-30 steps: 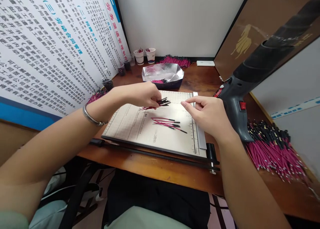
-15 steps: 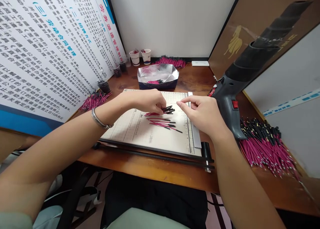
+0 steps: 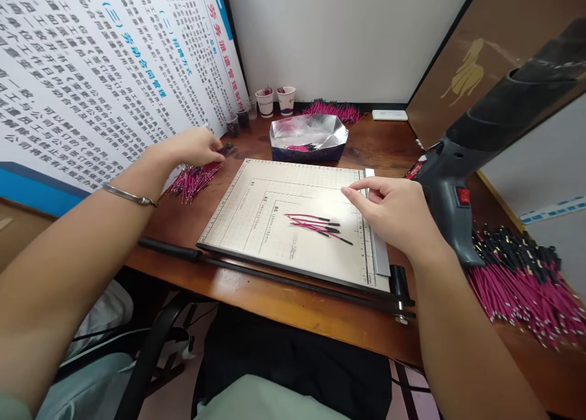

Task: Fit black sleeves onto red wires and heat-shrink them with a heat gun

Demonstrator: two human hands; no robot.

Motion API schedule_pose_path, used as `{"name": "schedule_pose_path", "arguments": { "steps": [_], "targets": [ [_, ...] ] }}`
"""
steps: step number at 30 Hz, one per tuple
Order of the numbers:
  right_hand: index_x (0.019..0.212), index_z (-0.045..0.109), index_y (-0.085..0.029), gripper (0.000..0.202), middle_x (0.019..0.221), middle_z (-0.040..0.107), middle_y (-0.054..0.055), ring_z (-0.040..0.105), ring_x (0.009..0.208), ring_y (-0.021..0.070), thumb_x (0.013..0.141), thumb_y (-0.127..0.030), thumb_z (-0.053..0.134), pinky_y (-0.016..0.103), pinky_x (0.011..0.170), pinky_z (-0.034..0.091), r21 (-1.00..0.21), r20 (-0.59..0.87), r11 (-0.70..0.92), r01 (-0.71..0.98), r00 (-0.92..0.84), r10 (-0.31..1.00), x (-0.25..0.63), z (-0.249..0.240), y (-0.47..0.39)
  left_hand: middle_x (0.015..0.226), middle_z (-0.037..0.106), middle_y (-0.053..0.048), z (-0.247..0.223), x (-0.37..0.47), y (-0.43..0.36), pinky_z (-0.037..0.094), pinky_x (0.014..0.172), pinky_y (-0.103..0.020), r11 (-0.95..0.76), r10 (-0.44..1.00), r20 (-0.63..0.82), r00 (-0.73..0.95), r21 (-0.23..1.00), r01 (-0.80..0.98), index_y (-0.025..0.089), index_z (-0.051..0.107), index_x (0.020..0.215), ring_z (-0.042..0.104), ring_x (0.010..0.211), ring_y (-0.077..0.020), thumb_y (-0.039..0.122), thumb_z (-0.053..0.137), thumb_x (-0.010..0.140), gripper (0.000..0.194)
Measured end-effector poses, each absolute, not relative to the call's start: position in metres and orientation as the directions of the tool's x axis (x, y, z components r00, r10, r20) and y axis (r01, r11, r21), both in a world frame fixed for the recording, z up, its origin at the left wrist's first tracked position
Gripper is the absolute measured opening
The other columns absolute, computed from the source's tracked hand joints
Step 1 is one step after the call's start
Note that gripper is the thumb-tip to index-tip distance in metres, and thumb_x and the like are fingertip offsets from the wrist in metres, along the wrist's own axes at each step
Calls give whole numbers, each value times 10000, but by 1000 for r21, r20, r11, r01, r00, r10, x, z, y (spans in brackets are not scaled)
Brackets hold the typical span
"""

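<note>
At the far left, my left hand [image 3: 201,146] is closed on a small bunch of wires [image 3: 228,149] whose dark ends stick out to the right, blurred. It hovers over a pile of magenta wires [image 3: 193,182] on the table. Over the right side of the paper cutter board [image 3: 238,206], my right hand [image 3: 389,206] has thumb and forefinger tips together, with nothing visible between them. Several magenta wires with black ends [image 3: 314,223] lie loosely side by side on the board, left of my right hand.
A silver-lined box [image 3: 309,140] with some wires stands behind the board. A hot-air gun [image 3: 451,200] and a large wire pile [image 3: 526,286] are at right. Paper cups [image 3: 286,101] and another wire heap [image 3: 333,110] line the back. The cutter's arm [image 3: 293,281] runs along the front.
My left hand has lifted the bunch of black-ended wires off the board and carried it left to the side pile. My right hand stays near the board's right edge. The view has shifted left.
</note>
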State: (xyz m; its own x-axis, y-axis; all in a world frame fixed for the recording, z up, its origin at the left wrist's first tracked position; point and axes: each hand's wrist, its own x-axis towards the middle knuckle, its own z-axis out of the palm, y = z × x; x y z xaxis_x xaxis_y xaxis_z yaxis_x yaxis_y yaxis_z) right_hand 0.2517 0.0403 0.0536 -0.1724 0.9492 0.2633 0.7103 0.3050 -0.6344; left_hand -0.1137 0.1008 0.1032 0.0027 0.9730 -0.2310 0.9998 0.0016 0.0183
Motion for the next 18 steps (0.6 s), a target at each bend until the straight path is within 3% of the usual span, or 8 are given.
{"name": "schedule_pose_path", "arguments": {
  "steps": [1,3,6,10,14,16,18],
  "targets": [
    [747,771,-214,152,443,301,-72,329,486,106,834,-315,699,327,604,279,-633,260,301,713,-171,950,251,54,40,485,515,11,102,-127,98,264,628,-336,116,965,-238,-113,-3,993,209,505,507,415,667,-145,694,658,656,530],
    [744,768,-213,154,441,298,-73,324,483,105,834,-317,699,328,602,276,-630,261,300,716,-169,951,251,54,41,479,497,24,99,-146,91,244,644,-333,181,953,-245,-179,-15,983,208,520,509,381,699,-143,844,620,578,647],
    [736,763,-216,172,443,292,-74,316,477,103,838,-335,693,331,597,269,-627,275,316,712,-177,945,253,54,41,449,421,21,91,-159,83,211,656,-330,230,944,-236,-230,-28,973,193,481,498,326,700,-138,892,597,531,709],
    [725,754,-216,188,441,311,-72,327,469,101,843,-344,684,330,590,269,-622,284,326,712,-183,941,255,54,42,442,376,20,80,-159,83,214,655,-324,266,929,-255,-267,-40,963,183,487,526,295,662,-123,752,697,570,608],
    [723,753,-214,185,436,326,-68,332,464,102,837,-343,684,323,576,263,-613,276,309,727,-170,946,254,54,41,512,476,28,71,-147,88,311,666,-293,249,924,-282,-259,-72,966,177,576,621,408,670,-118,558,744,711,426],
    [715,750,-215,192,434,319,-68,323,462,100,835,-347,680,321,574,260,-611,270,308,729,-173,947,253,54,41,671,602,16,66,-139,90,412,721,-281,243,919,-292,-263,-105,964,156,657,756,531,753,-143,490,722,826,347],
    [710,744,-214,201,431,306,-70,312,461,97,839,-350,671,318,578,263,-608,261,304,733,-177,949,253,54,40,978,695,-35,62,-134,92,532,825,-335,258,907,-306,-291,-145,955,137,697,1014,643,924,-203,442,689,921,318]
  ]
}}
